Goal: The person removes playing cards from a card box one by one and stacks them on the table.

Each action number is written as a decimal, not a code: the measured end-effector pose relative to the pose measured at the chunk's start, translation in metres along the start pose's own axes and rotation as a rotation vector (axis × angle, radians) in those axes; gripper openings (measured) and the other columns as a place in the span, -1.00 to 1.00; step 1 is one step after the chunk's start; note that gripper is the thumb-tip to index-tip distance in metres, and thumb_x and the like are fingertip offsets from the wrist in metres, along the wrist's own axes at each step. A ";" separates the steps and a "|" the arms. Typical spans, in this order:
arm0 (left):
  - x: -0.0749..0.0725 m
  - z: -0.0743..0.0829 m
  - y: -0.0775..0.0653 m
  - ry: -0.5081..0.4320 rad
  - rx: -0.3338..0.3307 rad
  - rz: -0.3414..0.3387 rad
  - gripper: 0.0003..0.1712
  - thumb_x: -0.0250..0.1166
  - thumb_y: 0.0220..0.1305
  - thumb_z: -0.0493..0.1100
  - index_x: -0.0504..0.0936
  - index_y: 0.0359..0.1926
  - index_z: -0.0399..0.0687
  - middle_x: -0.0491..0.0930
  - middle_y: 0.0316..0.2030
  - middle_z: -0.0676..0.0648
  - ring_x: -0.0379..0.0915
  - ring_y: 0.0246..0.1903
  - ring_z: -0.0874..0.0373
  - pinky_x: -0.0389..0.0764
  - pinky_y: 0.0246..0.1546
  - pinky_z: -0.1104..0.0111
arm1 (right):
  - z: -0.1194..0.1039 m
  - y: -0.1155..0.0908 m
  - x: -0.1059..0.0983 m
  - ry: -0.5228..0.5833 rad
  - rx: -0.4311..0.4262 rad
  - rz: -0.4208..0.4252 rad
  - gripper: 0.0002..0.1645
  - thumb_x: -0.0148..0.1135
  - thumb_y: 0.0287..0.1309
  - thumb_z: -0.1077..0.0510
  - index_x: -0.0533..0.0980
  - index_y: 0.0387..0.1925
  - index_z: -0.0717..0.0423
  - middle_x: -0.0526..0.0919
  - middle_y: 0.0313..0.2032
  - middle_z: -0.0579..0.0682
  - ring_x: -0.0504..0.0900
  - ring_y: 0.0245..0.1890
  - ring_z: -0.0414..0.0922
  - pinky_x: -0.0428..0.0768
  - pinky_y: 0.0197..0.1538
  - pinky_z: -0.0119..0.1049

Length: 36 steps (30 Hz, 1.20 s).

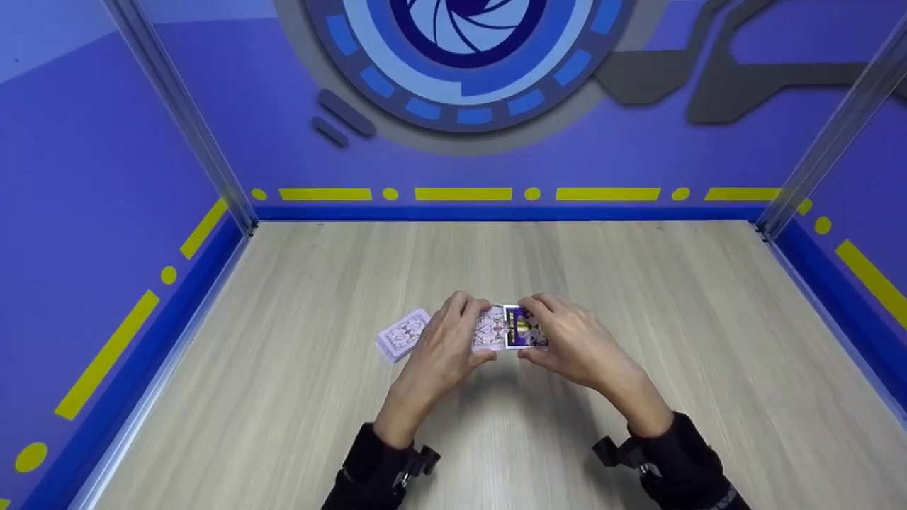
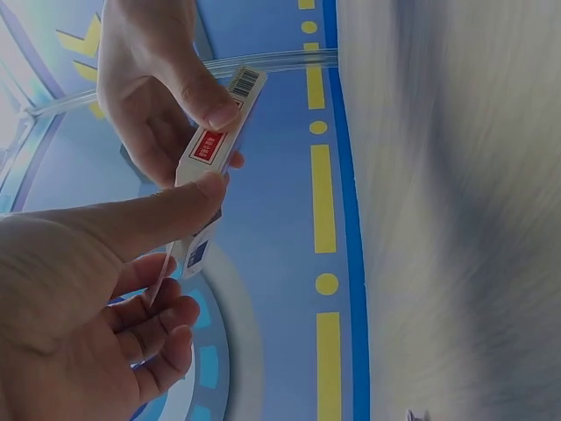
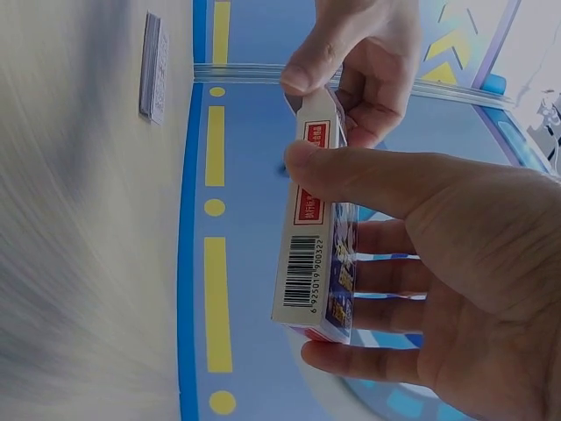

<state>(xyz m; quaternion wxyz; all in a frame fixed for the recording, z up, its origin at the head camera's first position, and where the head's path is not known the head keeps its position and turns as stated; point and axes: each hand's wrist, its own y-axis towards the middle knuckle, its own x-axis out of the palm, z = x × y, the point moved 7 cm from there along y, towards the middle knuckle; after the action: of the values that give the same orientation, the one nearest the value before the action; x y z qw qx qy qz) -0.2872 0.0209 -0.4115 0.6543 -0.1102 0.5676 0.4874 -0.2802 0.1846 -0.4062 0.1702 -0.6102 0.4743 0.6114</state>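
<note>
Card box, held in air above the table.
Right hand is clamped on it; left hand grips patterned cards at its left end. Uneven squeezing, I judge, could make the cards bend or catch on its edge.

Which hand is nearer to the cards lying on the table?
The left hand: it is raised just right of the cards; the right hand is farther right, gripping the box.
</note>
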 end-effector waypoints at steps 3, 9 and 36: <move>-0.001 -0.001 0.000 -0.001 0.006 -0.009 -0.17 0.65 0.03 -0.05 0.52 0.32 -0.07 0.44 0.01 -0.08 0.46 -0.04 0.10 0.55 0.05 0.25 | 0.002 0.000 0.000 0.006 0.008 -0.005 -0.15 0.68 -0.04 -0.01 0.50 0.22 0.27 0.62 0.08 0.17 0.65 0.01 0.08 0.65 0.01 0.00; -0.006 -0.005 0.001 -0.022 0.011 0.015 -0.19 0.66 0.00 -0.09 0.55 0.29 -0.09 0.40 0.10 -0.11 0.40 0.11 0.02 0.49 0.21 0.22 | 0.006 -0.001 -0.003 0.019 0.023 0.012 -0.16 0.69 -0.06 0.02 0.51 0.20 0.27 0.63 0.07 0.18 0.66 0.00 0.09 0.65 -0.01 0.02; -0.059 -0.059 -0.009 -0.058 -0.203 0.215 -0.22 0.67 -0.01 -0.01 0.58 0.19 -0.24 0.44 -0.04 -0.15 0.40 -0.10 0.00 0.51 -0.08 0.17 | 0.017 -0.003 -0.014 0.044 0.117 0.011 -0.15 0.66 -0.01 -0.03 0.49 0.25 0.19 0.62 0.10 0.17 0.65 -0.04 0.06 0.66 -0.10 0.02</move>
<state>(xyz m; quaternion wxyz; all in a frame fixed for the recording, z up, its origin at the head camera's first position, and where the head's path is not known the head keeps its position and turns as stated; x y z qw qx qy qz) -0.3107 -0.0548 -0.3845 0.6001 -0.1002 0.5047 0.6125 -0.2852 0.2052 -0.3978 0.1918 -0.6097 0.5164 0.5700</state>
